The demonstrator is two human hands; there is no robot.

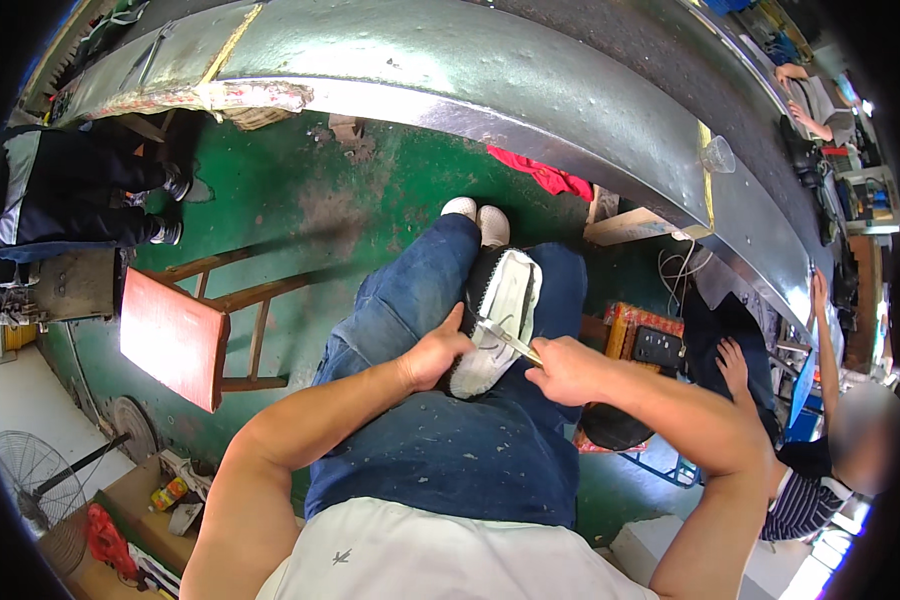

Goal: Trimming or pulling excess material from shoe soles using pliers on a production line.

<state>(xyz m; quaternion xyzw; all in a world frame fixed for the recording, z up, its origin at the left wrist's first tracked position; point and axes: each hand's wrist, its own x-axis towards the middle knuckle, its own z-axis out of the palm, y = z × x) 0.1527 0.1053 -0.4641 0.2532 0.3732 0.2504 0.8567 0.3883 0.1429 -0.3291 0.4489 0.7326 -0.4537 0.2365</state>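
Observation:
On my lap lies a shoe in the making [505, 310], underside up, with a whitish bottom and a dark upper whose pale, jagged edge is folded round the rim. My left hand [438, 352] grips its left side near the end closer to me, the thumb pointing away along the edge. In my closed right hand [567, 370] is a slim metal hand tool [515, 343], its tip over the middle of the shoe's underside. My fist hides the tool's rear part, and its exact kind cannot be made out.
A long metal-topped workbench [420, 65] curves across in front. A wooden stool [175, 335] stands left, near a wire fan [40, 490]. At right sits another person [810, 480], beside a round dark seat [613, 427]. Another person's legs [90, 190] show far left.

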